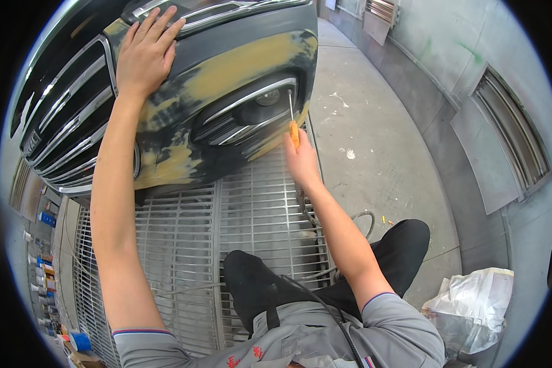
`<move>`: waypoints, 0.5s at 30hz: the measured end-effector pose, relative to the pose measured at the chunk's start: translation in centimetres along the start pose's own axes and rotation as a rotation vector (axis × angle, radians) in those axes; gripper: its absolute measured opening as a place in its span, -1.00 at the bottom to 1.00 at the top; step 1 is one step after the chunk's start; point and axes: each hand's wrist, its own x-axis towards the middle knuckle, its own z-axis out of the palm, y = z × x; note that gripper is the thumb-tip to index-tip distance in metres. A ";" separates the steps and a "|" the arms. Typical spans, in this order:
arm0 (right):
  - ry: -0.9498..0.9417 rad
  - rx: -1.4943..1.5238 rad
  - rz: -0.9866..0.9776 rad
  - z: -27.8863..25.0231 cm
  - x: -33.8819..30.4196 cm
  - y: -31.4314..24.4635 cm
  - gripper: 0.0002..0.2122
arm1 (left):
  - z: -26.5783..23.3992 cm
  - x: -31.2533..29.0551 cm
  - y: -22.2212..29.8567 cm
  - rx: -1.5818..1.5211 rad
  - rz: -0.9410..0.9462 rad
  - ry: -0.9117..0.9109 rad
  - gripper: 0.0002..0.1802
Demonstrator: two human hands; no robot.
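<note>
Visibly, red lettering (257,352) on grey shirt (313,322); hands (143,64) (302,162) on bumper (245,64), orange-handled tool (294,132).

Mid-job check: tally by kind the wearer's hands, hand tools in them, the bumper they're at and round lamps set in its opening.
Hands: 2 (left hand, right hand)
Orange-handled tool: 1
Patchy bumper: 1
Round lamp: 1
Total: 5

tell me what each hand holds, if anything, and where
The right hand holds a screwdriver by its orange handle; the left hand holds nothing, resting on the car front.
</note>
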 end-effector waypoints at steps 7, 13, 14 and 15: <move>-0.020 0.031 0.070 -0.5 1.0 -0.5 -0.51 | -0.1 -0.2 -0.1 -0.012 0.003 0.013 -0.46; 0.017 -0.011 -0.061 -0.3 0.9 -0.6 -0.50 | -0.6 0.0 0.1 -0.002 0.005 0.024 -0.47; 0.058 0.045 -0.007 -0.9 2.2 0.5 -0.50 | -0.7 0.2 0.3 -0.004 0.012 0.035 -0.47; 0.092 0.109 0.039 -0.9 2.9 0.2 -0.50 | -0.7 0.1 0.2 -0.011 0.008 0.036 -0.47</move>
